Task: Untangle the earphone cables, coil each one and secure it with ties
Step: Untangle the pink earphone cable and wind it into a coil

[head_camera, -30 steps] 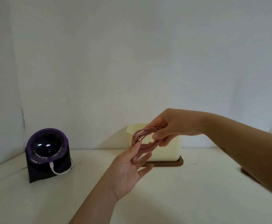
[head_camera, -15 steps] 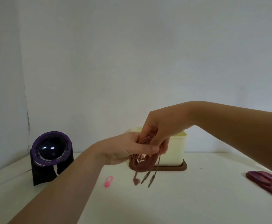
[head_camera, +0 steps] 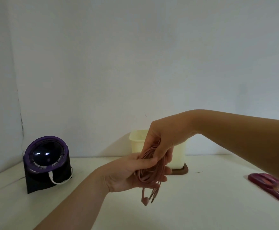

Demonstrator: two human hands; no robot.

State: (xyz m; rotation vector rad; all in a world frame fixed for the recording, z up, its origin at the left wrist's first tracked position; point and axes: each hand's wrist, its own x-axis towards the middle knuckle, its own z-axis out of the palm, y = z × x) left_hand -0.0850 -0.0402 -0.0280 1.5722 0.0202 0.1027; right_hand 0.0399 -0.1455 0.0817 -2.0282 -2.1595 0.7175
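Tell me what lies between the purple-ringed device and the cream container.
In the head view, bare tabletop next to the purple-ringed device; nearer the cream container, the left hand gripping the pink earphone cable blocks the view.

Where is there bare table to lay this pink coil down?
Widest bare patch: white tabletop between the left hand and the flat maroon case. Smaller one: between the purple-rimmed black round device and the left forearm. Crowded: before the cream plastic tub, where the right hand also holds the coiled pink earphone cable.
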